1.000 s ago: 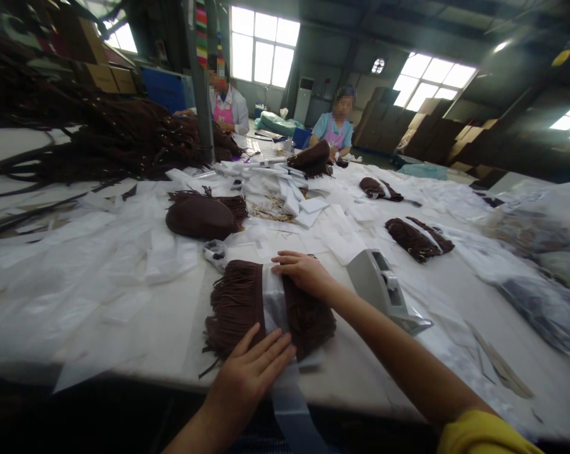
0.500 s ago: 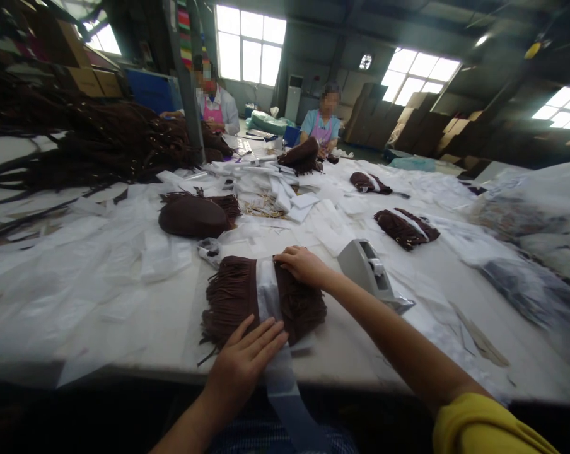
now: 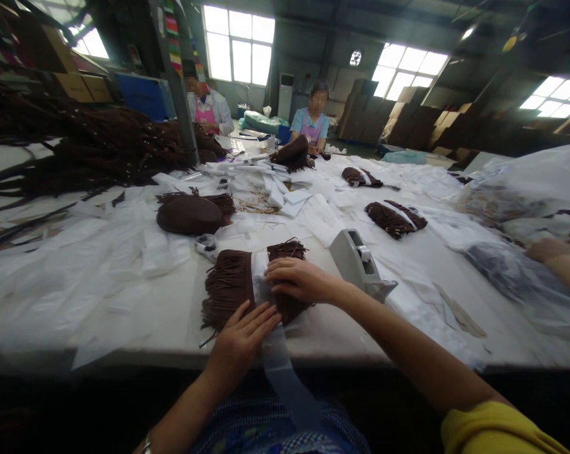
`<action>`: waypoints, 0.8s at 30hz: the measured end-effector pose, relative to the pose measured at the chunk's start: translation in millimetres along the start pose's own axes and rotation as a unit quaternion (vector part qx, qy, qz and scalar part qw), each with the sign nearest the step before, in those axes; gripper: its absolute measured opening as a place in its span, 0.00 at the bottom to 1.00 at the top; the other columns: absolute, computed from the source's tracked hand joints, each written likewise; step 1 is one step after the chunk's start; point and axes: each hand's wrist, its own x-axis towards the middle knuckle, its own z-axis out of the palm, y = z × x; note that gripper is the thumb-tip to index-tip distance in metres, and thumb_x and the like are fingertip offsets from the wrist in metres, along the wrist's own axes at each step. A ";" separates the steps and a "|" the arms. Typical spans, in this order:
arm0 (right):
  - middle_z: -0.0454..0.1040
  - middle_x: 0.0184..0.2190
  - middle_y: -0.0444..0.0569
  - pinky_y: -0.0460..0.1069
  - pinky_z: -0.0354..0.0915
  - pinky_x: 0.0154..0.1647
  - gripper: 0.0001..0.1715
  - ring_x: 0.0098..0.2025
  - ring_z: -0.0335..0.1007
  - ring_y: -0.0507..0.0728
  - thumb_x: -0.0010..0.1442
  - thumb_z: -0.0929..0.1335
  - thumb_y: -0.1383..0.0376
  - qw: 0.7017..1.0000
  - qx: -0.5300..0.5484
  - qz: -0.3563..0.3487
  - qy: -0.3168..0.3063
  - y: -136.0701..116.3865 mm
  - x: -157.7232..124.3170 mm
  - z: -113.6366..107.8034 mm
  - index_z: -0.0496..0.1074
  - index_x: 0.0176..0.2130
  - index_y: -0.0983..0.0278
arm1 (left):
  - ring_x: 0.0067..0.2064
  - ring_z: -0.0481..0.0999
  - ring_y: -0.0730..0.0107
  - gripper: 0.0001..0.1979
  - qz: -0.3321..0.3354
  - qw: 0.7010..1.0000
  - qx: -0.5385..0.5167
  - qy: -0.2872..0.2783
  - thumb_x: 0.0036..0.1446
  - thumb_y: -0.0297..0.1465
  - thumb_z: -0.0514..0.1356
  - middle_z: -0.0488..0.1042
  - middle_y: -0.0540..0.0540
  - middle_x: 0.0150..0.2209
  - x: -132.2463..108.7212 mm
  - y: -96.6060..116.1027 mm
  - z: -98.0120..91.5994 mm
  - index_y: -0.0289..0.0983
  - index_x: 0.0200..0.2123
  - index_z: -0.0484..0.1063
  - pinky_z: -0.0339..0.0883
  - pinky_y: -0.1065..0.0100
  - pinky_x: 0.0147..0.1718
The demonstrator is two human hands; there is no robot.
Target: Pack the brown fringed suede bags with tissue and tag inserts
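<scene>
Dark-brown, fringed, leather-like bundle (image 3: 229,284) lies near the middle of the front edge of the white-topped table (image 3: 162,321). Translucent white plastic strip (image 3: 259,268) crosses its middle, front to back; can't see if it passes underneath.

Left hand (image 3: 242,334): flat, fingers extended, lying on the strip and the bundle's front side, not clamped. Right hand (image 3: 301,280): over the bundle's right half, fingers together and bent, tips on the strip. Thumb hidden, can't tell if it's gripping.

Progress, my read: partway. Done: strip laid across the top. Left: loose tail (image 3: 287,381) drops off the front edge toward the lap, unfastened; no tape visible on it. Grey wedge-shaped tape dispenser (image 3: 351,255) sits just right of the bundle, neither hand on it.

Further toward the back edge: nearer banded brown bundle (image 3: 398,219) and farther banded brown bundle (image 3: 360,178), both with white bands across. Rounded brown fringed bag (image 3: 190,214), back-left of the bundle, shows no band.
</scene>
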 end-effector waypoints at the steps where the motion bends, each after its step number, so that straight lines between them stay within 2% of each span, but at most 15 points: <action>1: 0.76 0.47 0.51 0.51 0.63 0.56 0.13 0.51 0.70 0.57 0.66 0.67 0.63 0.999 0.023 -0.031 -0.007 -3.0 -3.4 5.3 0.75 0.49 0.61 | 0.62 0.69 0.65 0.28 0.003 1.000 0.002 -0.003 0.60 0.16 0.49 0.71 0.44 0.60 0.3 -0.2 -0.7 0.38 0.61 0.66 0.54 0.53 0.67; 4: 0.77 0.42 0.51 0.52 0.64 0.53 0.11 0.47 0.71 0.57 0.65 0.69 0.61 0.999 0.007 -0.025 -0.020 6.0 -20.1 7.0 0.76 0.46 0.63 | 0.63 0.69 0.65 0.29 0.011 1.000 0.005 -0.015 0.59 0.16 0.49 0.71 0.44 0.61 0.6 -1.0 -2.2 0.37 0.62 0.65 0.54 0.52 0.66; 7: 0.77 0.37 0.53 0.54 0.65 0.52 0.05 0.45 0.72 0.59 0.62 0.70 0.68 0.991 -0.096 0.081 -0.041 23.2 -42.5 -7.1 0.78 0.38 0.65 | 0.63 0.68 0.64 0.30 0.011 1.000 0.004 -0.026 0.58 0.16 0.49 0.70 0.43 0.62 -0.1 -1.6 -2.7 0.37 0.63 0.64 0.55 0.52 0.66; 9: 0.77 0.39 0.56 0.57 0.65 0.53 0.07 0.46 0.72 0.62 0.61 0.69 0.72 0.972 -0.164 0.170 -0.015 23.4 -56.5 -14.8 0.79 0.37 0.66 | 0.64 0.67 0.64 0.31 0.007 1.000 0.000 -0.030 0.58 0.15 0.50 0.69 0.43 0.62 -0.5 -1.5 -2.8 0.37 0.63 0.64 0.54 0.51 0.66; 11: 0.77 0.45 0.56 0.57 0.65 0.54 0.12 0.49 0.71 0.62 0.62 0.67 0.74 0.965 -0.165 0.199 0.038 8.3 -68.5 -15.1 0.78 0.43 0.65 | 0.64 0.67 0.64 0.31 0.001 0.999 -0.006 -0.033 0.57 0.15 0.50 0.69 0.43 0.62 -0.5 -1.2 -3.0 0.38 0.63 0.64 0.54 0.51 0.66; 13: 0.76 0.50 0.53 0.53 0.66 0.55 0.17 0.52 0.71 0.58 0.65 0.65 0.73 0.984 -0.086 0.141 0.060 -20.2 -79.1 -6.9 0.75 0.51 0.62 | 0.64 0.67 0.63 0.31 -0.004 0.999 -0.013 -0.035 0.57 0.15 0.50 0.69 0.43 0.62 0.0 -0.6 -3.5 0.38 0.63 0.64 0.54 0.51 0.66; 15: 0.75 0.54 0.51 0.50 0.67 0.56 0.21 0.54 0.70 0.55 0.65 0.66 0.71 0.998 0.002 0.049 0.039 -54.2 -89.7 7.6 0.71 0.57 0.60 | 0.64 0.66 0.63 0.30 -0.011 0.999 -0.021 -0.037 0.58 0.17 0.51 0.69 0.43 0.62 0.4 0.0 -4.2 0.38 0.63 0.64 0.53 0.51 0.66; 18: 0.68 0.61 0.51 0.58 0.61 0.64 0.27 0.64 0.60 0.59 0.65 0.68 0.69 0.999 0.009 -0.023 0.041 -96.2 -104.6 36.1 0.66 0.62 0.57 | 0.65 0.66 0.63 0.29 -0.019 0.998 -0.032 -0.040 0.59 0.19 0.52 0.68 0.43 0.63 -0.1 0.3 -5.1 0.39 0.64 0.63 0.53 0.51 0.66; 21: 0.65 0.64 0.52 0.63 0.58 0.67 0.26 0.69 0.53 0.61 0.67 0.66 0.70 0.993 -0.024 -0.036 0.114 -114.8 -112.7 67.1 0.66 0.62 0.59 | 0.65 0.66 0.63 0.31 -0.018 0.999 -0.034 -0.038 0.59 0.19 0.52 0.69 0.42 0.62 -0.5 -0.5 -4.9 0.38 0.65 0.60 0.53 0.51 0.66; 24: 0.75 0.56 0.51 0.60 0.61 0.65 0.16 0.64 0.63 0.58 0.67 0.66 0.71 0.977 -0.013 -0.063 0.203 -117.8 -110.4 92.6 0.73 0.54 0.63 | 0.64 0.66 0.64 0.32 -0.021 0.999 -0.030 -0.028 0.58 0.18 0.52 0.70 0.41 0.61 3.1 -2.4 -3.2 0.36 0.66 0.58 0.53 0.53 0.66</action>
